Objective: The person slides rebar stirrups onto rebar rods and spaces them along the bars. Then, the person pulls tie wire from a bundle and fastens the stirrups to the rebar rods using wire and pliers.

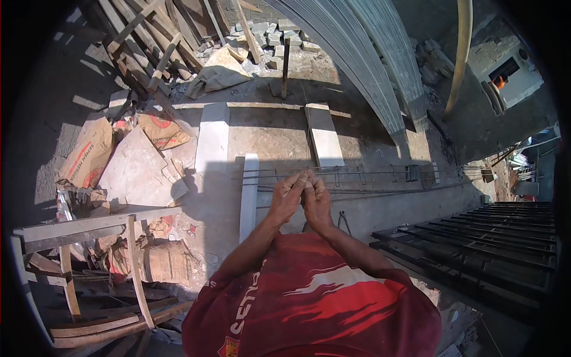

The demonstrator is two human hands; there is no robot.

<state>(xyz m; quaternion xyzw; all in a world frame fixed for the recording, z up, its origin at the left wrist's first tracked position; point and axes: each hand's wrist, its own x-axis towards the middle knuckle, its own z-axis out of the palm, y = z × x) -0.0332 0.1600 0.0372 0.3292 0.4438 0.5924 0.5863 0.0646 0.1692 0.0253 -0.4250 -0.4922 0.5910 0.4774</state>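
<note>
My left hand (288, 197) and my right hand (317, 199) meet in front of my chest, fingertips pinched together. Between them runs a thin wire (308, 134), its upper part rising away from my fingers; the gripped end is hidden. Just beyond and beneath my hands, long steel rebars (369, 190) stretch from left to right. Several bent stirrups (338, 177) hang along them toward the right. A pale block (248, 205) lies under the bars left of my hands. On the ground to the right is a dark tool with two curved handles (344, 219).
Two more pale blocks (213, 134) (325, 137) lie farther off. Stacked corrugated sheets (357, 65) arch at the upper right. A black metal grille (476, 244) stands at the right. Paper sacks (89, 152), broken boards and a wooden frame (98, 229) crowd the left.
</note>
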